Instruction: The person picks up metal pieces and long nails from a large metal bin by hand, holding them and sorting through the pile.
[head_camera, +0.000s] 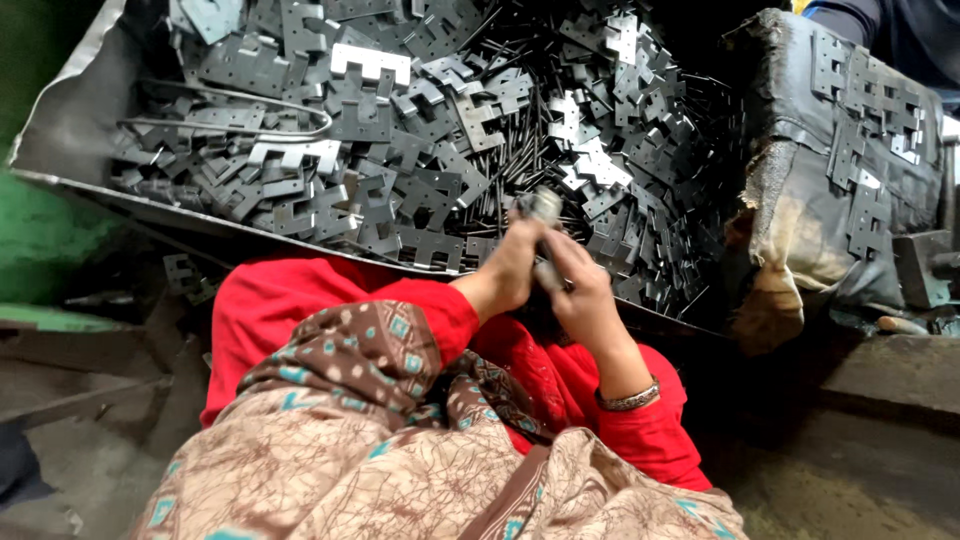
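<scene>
My left hand (510, 268) and my right hand (582, 295) meet at the near edge of a big metal tray (70, 130). Together they grip a small stack of flat metal stamped plates (541, 207) that stands up between the fingers. The tray is heaped with several grey notched plates (370, 120) and thin dark metal pins (520, 150). A metal bangle (628, 398) sits on my right wrist. My red sleeves and a patterned brown cloth fill the lower part of the view.
A worn padded block (850, 150) with several plates on top stands to the right of the tray. A grey metal machine part (925, 265) lies beyond it. A green surface (40, 230) is at the left. Another person's dark sleeve (900, 25) shows at the top right.
</scene>
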